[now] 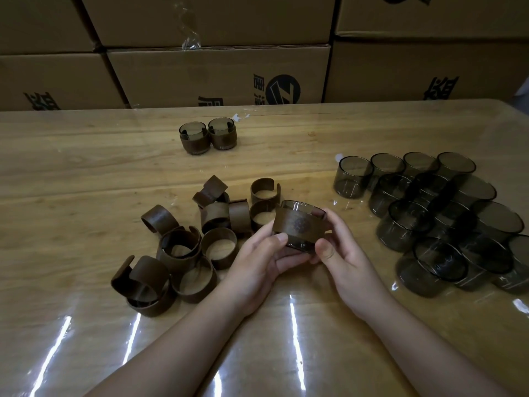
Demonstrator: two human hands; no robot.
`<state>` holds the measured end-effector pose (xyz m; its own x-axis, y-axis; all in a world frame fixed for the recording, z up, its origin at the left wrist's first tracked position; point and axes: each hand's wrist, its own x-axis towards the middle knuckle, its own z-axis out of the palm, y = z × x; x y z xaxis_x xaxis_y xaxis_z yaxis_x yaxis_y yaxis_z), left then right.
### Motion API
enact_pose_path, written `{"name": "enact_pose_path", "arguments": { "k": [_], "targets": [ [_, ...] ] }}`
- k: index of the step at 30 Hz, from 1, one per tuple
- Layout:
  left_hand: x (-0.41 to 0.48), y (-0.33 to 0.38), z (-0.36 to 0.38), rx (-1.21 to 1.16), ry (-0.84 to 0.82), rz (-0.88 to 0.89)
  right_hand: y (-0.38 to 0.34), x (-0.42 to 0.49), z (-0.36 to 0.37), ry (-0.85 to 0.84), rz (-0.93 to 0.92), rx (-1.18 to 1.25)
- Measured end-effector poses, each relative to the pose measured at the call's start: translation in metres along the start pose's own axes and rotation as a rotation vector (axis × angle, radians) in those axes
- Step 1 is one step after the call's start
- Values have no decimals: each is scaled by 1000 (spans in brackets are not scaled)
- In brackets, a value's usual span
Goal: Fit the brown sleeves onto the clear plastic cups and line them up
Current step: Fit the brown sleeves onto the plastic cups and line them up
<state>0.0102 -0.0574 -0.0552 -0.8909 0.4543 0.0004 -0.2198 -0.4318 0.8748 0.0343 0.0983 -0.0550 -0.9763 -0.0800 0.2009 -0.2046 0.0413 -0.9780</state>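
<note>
Both hands hold one cup (300,224) tilted above the table (86,173), a brown sleeve (299,223) wrapped round its middle: the left hand (257,262) curls under and beside it with the thumb on the sleeve's left edge, and the right hand (340,253) grips its right side, thumb in front. A heap of loose sleeves (183,247) lies just left of the hands, bare cups (435,216) crowd together to the right, and two finished cups (207,136) stand touching side by side farther back, before stacked cardboard boxes (217,73).
</note>
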Motion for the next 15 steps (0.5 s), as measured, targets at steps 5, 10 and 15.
{"name": "enact_pose_path", "arguments": {
  "k": [5, 10, 15],
  "targets": [
    [0, 0, -2, -3, 2, -5, -1, 0, 1, 7, -6, 12],
    [1, 0, 1, -17, 18, -8, 0, 1, 2, 33, 4, 54],
    [3, -2, 4, 23, 90, 16, 7, 2, -1, 97, 33, 158]
  ]
}}
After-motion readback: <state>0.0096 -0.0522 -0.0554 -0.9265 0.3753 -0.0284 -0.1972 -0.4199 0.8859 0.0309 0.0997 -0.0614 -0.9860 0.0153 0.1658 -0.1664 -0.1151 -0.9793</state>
